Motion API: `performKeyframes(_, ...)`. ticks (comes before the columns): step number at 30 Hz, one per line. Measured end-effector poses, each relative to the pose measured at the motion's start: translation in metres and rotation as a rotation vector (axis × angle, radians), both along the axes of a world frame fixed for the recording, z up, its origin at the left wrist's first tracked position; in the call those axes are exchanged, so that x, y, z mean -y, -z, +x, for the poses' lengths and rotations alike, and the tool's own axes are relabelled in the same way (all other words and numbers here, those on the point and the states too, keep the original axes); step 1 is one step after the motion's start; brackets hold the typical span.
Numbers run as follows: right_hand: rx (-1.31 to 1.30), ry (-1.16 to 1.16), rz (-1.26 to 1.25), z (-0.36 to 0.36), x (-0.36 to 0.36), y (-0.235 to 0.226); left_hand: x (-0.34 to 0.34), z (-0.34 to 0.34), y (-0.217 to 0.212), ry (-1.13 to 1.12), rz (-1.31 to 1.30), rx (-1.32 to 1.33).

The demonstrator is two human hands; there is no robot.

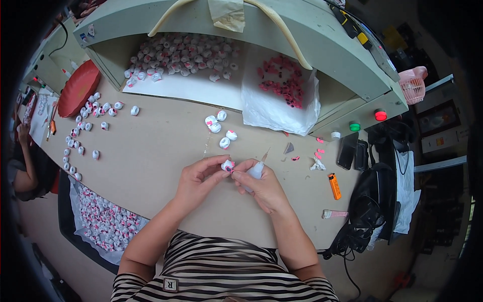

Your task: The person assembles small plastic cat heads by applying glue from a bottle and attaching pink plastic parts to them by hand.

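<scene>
Over the middle of the table, my left hand [197, 182] pinches a small round white piece [228, 164] with pink on it between thumb and fingers. Right beside it, my right hand [265, 187] holds a translucent squeeze bottle [255, 170] with a thin needle tip pointing up and away. The thumb and forefinger of that hand also meet at the white piece, by a small dark and pink spot; whether they grip a separate bit there I cannot tell. Just beyond my hands lie several similar white pieces [224, 143] in a loose group.
A grey-green cabinet [347, 121] at the back holds heaped white pieces [186, 53] and pink bits [284, 83] on a plastic sheet [256, 113]. At left are a red tray [80, 90], scattered white pieces and a full lined bin [108, 219]. An orange lighter [334, 186] and black bag [363, 214] lie right.
</scene>
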State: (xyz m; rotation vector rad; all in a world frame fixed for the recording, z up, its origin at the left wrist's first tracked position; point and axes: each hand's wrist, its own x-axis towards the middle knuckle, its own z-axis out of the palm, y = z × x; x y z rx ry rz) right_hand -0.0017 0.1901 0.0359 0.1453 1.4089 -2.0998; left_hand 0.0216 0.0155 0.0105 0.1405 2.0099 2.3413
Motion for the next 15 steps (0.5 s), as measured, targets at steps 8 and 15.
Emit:
performKeyframes(8,-0.085,0.006,0.099,0.0017,0.0002,0.0009,0.0048,-0.0011,0.0001,0.049,-0.196,-0.137)
performKeyframes(15,-0.205,0.037,0.156,0.0045,0.0032,0.0011,0.0026,0.0024,-0.0038,0.048,0.045,-0.062)
